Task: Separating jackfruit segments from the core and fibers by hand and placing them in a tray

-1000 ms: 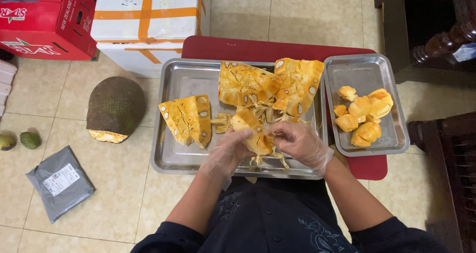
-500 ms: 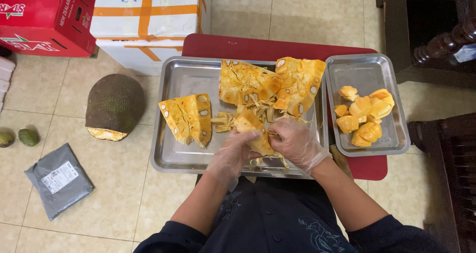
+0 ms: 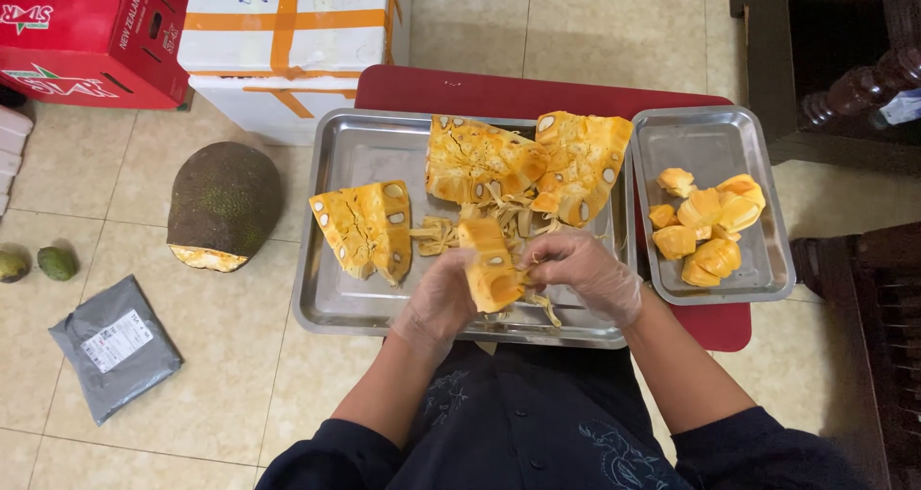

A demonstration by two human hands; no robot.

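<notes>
Gripping a jackfruit piece (image 3: 489, 264) from both sides, two hands in thin clear gloves meet at lower centre of the frame, over the front of the large steel tray (image 3: 331, 303).

- Left hand (image 3: 439, 298): forearm rising from the lower left of centre, fingers curled shut around the left flank of the piece, knuckles toward the camera.
- Right hand (image 3: 585, 274): forearm coming in from the lower right, wrist bent inward, fingertips closed on the right edge of the same piece, among pale fibrous strands.
- Jackfruit piece: orange-yellow wedge, held just above the tray's near rim, between the two hands.
- Large steel tray: centre of frame, resting on a red desk (image 3: 518, 92). It carries a cut section (image 3: 365, 229) at its left, showing seeds in the flesh, and two bigger opened sections (image 3: 532, 164) along its far side, touching one another.
- Small steel tray (image 3: 710, 144): right of centre, just beside the large one, holding a cluster of separated yellow pods (image 3: 708, 229).
- Half jackfruit (image 3: 224, 202): green rind upward, on the tiled floor at left of frame.
- Grey mailing bag (image 3: 113, 346): floor, lower left.
- Two small green fruits (image 3: 38, 263): far left edge.
- White box with orange tape (image 3: 288, 44) and red carton (image 3: 86, 34): upper left.
- Dark wooden furniture (image 3: 835, 58): upper right.
</notes>
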